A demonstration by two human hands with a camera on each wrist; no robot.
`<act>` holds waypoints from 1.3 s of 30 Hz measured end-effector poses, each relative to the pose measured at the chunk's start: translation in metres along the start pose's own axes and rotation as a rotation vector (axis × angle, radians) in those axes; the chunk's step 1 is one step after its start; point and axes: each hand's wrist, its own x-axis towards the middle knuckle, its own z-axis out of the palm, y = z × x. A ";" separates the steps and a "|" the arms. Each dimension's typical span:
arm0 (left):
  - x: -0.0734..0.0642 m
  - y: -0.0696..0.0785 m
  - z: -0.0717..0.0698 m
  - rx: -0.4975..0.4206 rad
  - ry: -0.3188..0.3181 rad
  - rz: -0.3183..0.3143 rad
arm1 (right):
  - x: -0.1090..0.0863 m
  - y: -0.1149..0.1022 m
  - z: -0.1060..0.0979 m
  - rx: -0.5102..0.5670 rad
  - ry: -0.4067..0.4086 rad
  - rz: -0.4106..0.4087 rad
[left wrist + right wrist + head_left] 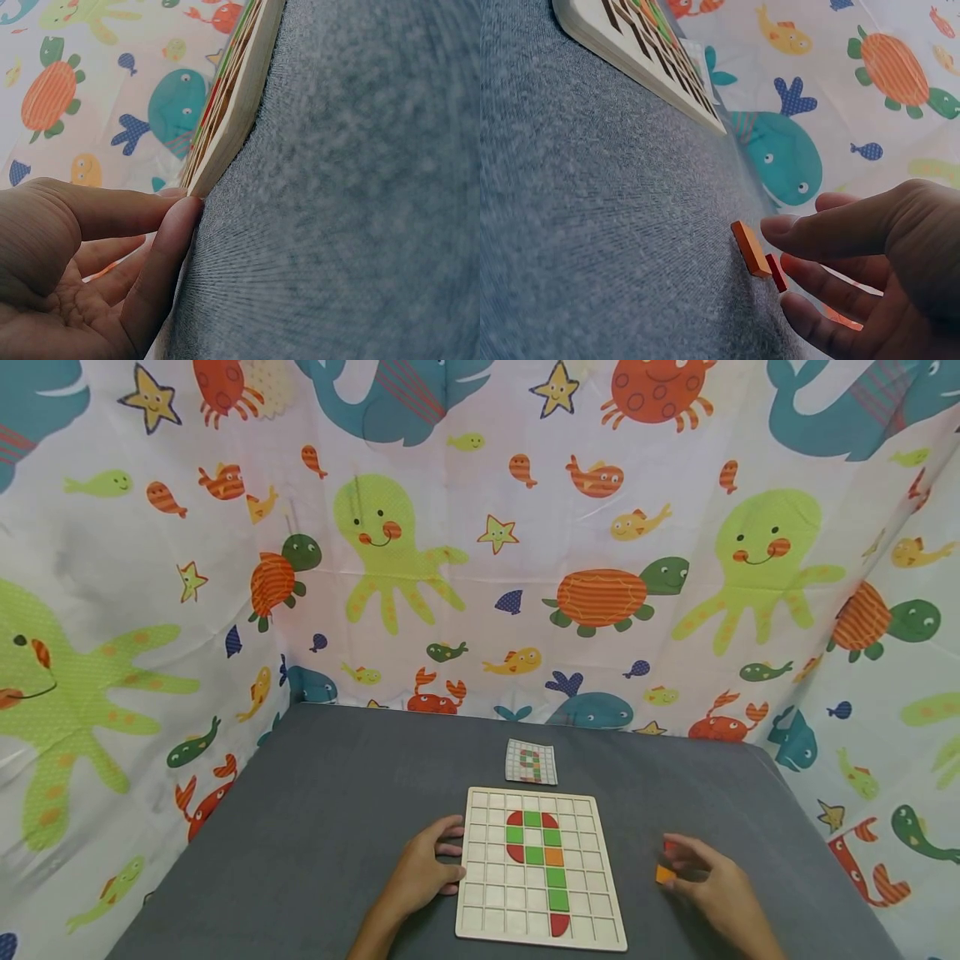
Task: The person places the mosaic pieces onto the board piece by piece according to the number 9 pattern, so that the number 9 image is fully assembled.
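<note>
A wooden grid board (480, 893) lies on the table with green, red and orange pieces set in its cells. My left hand (423, 868) is at its left edge; in the left wrist view, the thumb and a finger (135, 214) pinch the board's rim (240, 112). To the right of the board, my right hand (712, 881) hovers with its fingers apart beside an orange square tile (664, 874) and a red tile (667, 843). In the right wrist view, the thumb is close to the orange tile (750, 249) and the fingers are near the red tile (777, 273).
Behind the board lies a small pattern card (513, 762) printed with a similar coloured grid. Dark grey cloth covers the table (337, 793). A curtain (480, 593) with sea animals hangs along the back and both sides.
</note>
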 end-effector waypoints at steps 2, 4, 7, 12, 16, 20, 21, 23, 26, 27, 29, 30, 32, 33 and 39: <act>0.000 0.000 0.000 0.000 0.000 0.000 | 0.001 0.001 0.000 -0.017 -0.015 0.020; 0.000 0.000 0.000 0.001 -0.001 0.001 | 0.003 0.001 0.000 -0.028 -0.028 0.033; 0.000 0.000 0.000 0.001 -0.001 0.004 | 0.004 0.002 0.000 -0.037 -0.046 0.055; 0.000 0.000 0.000 0.001 -0.002 0.003 | 0.005 0.003 0.000 -0.034 -0.061 0.077; -0.001 -0.001 0.000 0.002 -0.004 0.002 | 0.004 0.005 0.000 -0.038 -0.053 0.066; -0.001 -0.001 -0.001 0.002 -0.007 0.005 | 0.003 0.007 -0.001 -0.044 -0.053 0.064; -0.001 -0.001 -0.001 0.000 -0.007 0.008 | 0.003 0.007 -0.001 -0.043 -0.055 0.066; -0.001 -0.002 0.000 0.000 -0.009 0.010 | 0.002 0.008 -0.001 -0.041 -0.059 0.073; -0.001 -0.002 -0.001 -0.002 -0.008 0.016 | 0.002 0.009 -0.002 -0.041 -0.065 0.075; -0.001 -0.002 0.000 -0.002 -0.008 0.015 | 0.002 0.009 -0.002 -0.041 -0.066 0.075; -0.001 -0.002 0.000 -0.001 -0.006 0.016 | 0.002 0.009 -0.002 -0.043 -0.068 0.075; -0.001 -0.002 0.000 -0.001 -0.005 0.017 | 0.003 0.010 -0.002 -0.042 -0.069 0.068; -0.001 -0.002 0.000 0.001 -0.003 0.018 | 0.003 0.011 -0.001 -0.044 -0.067 0.068; -0.001 -0.002 0.000 0.002 -0.002 0.018 | 0.003 0.011 -0.001 -0.045 -0.064 0.067; -0.001 -0.001 0.000 0.003 -0.002 0.018 | 0.003 0.010 0.000 -0.038 -0.057 0.078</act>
